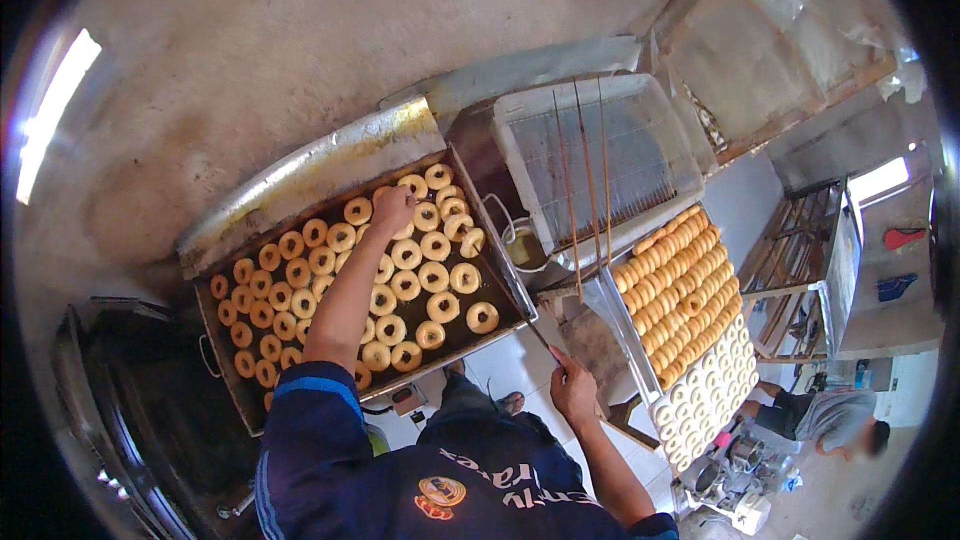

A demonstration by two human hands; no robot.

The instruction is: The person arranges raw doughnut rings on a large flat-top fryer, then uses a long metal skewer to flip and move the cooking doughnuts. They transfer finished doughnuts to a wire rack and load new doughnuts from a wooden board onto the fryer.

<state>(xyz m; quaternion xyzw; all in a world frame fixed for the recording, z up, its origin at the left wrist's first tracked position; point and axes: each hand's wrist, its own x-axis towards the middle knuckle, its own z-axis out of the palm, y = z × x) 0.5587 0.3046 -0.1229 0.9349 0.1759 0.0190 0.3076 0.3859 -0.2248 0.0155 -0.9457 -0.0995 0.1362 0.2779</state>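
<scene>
A wide metal frying vat [480, 349] in front of me holds many pale to golden ring doughnuts [406, 285] in dark oil. My left hand [394, 210] reaches over its far side, fingers curled, just above the doughnuts. Whether it grips something is not clear. Down by the vat's near right corner, my right hand [574, 390] grips a thin stick [536, 331]. That stick slants up and left across the rim, its far end near a tilted doughnut [472, 242] at the right side.
Right of the vat stand a wire-rack draining tray [592, 157] with several long sticks [589, 172] across it, and a pot [523, 244]. Beyond are rows of browned doughnuts [675, 292] and a tray of pale dough rings [709, 394]. A person [832, 420] is at far right, near metal pots [705, 476].
</scene>
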